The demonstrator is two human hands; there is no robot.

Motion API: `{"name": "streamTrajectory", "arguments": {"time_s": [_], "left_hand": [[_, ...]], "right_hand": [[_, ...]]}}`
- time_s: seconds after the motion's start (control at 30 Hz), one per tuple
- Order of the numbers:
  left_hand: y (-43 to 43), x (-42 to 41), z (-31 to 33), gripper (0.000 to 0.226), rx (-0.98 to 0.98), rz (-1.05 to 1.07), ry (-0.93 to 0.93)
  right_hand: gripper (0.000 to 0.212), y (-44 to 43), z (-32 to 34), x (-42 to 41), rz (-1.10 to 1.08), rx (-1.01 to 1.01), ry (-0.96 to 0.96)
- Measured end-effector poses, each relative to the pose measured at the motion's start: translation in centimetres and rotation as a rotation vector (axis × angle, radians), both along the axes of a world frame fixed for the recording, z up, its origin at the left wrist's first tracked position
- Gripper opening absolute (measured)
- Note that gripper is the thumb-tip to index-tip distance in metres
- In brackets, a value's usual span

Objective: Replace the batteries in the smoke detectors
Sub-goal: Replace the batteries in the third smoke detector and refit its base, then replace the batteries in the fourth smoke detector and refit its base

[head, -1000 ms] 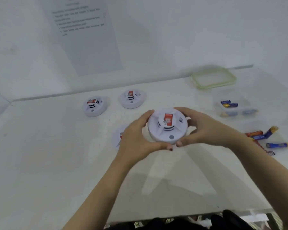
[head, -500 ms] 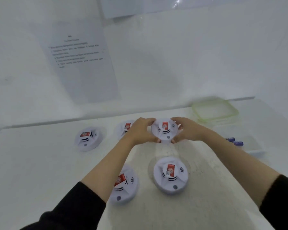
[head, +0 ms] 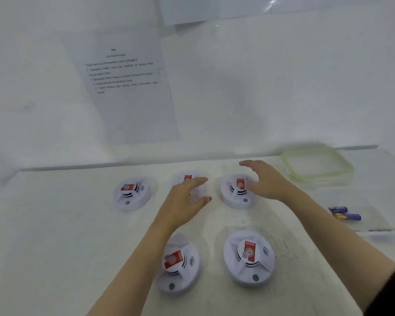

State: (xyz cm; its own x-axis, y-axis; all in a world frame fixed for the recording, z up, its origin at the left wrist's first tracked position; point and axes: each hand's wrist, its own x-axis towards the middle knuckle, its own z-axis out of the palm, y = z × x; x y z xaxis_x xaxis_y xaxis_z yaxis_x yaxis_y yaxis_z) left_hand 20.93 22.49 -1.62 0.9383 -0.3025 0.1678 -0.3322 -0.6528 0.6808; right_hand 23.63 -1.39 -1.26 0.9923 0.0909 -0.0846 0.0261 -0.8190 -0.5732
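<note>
Five smoke detectors (head: 248, 257) lie on the counter (head: 55, 236): three behind, two in front; batteries (head: 345, 213) lie right.

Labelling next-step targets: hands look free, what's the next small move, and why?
Probably bring the right hand to the near right smoke detector and lift it: it and the left hand hover open and empty, and that detector lies face up.

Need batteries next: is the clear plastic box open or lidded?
Open. Its green-rimmed lid lies on the white table behind the clear plastic box, blue batteries showing inside.
</note>
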Motion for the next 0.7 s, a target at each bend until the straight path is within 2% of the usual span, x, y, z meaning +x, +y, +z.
{"name": "streamTrajectory", "arguments": {"time_s": [0.1, 0.2, 0.27, 0.33, 0.4, 0.47, 0.57, 0.63, 0.7], "left_hand": [[4.4, -1.9, -0.8, 0.027, -0.128, 0.180, -0.162], [8.4, -3.8, -2.3, 0.024, -0.099, 0.296, -0.146], [10.3, -5.0, -3.5, 0.020, 0.026, 0.312, -0.137], [11.1, -5.9, -4.7, 0.025, 0.161, 0.241, -0.176], [11.1, -6.5, -5.3, 0.031, 0.156, 0.217, -0.153], [10.9, -6.7, -5.5, 0.044, 0.120, 0.245, -0.137], [10.8, -6.9, -5.8, 0.037, 0.114, 0.263, -0.133], [10.9, -6.8, -5.6, 0.027, 0.072, 0.279, -0.108], [10.9, -6.7, -5.1, 0.025, 0.051, 0.286, -0.068]], "right_hand": [[0.047, 2.8, 0.1, -0.1, 0.039, 0.082, -0.133], [0.048, 6.2, -0.9, 0.3, 0.134, 0.024, -0.169], [0.065, 8.3, -1.6, 0.8, 0.186, -0.084, -0.137], [0.088, 10.0, -2.1, 1.2, 0.207, -0.238, -0.078], [0.100, 11.2, -2.2, 1.3, 0.222, -0.345, -0.052], [0.101, 11.8, -2.4, 1.4, 0.210, -0.361, -0.088], [0.080, 12.2, -1.9, 1.3, 0.159, -0.257, -0.188], [0.066, 12.3, -1.4, 0.5, 0.134, -0.102, -0.218], [0.068, 12.4, -0.6, -0.4, 0.053, 0.084, -0.136]]}}
